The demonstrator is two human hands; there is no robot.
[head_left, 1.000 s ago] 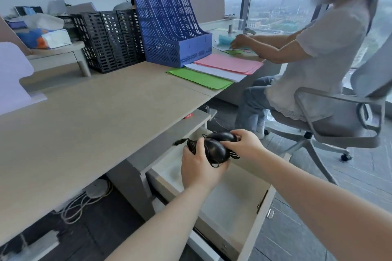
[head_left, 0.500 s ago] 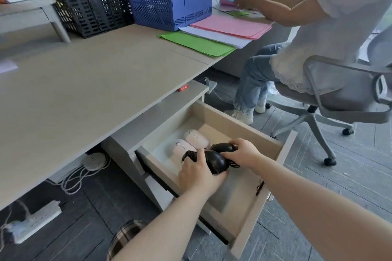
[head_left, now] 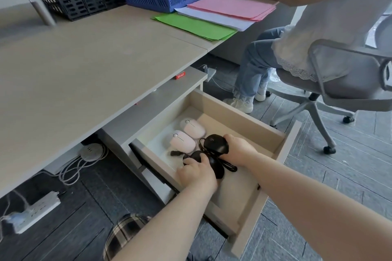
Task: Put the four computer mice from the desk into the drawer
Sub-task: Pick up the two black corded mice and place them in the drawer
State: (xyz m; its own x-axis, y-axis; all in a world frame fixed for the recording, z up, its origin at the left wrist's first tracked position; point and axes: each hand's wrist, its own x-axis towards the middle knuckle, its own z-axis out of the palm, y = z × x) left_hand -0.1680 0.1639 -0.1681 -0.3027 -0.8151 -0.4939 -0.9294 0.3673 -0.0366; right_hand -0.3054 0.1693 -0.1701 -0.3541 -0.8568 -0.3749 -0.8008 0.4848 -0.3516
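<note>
Office floor of dark tile is seen under a pale desk (head_left: 89, 65), its top bare near the camera; file racks and coloured paper sit at the far end, where a second person is seated. Below the desk a drawer (head_left: 263, 205) is pulled open. Two pink mice (head_left: 187, 134) are laid side by side at its back. Two black mice are being lowered in just in front of them: one black mouse (head_left: 214, 143) is gripped by the right hand (head_left: 239, 150), the other (head_left: 213, 165) by the left hand (head_left: 196, 172), with cords tangled between them. Whether they touch the drawer floor cannot be told. Placing is judged to be the last step; next, both grips are to be loosened and the hands withdrawn.
</note>
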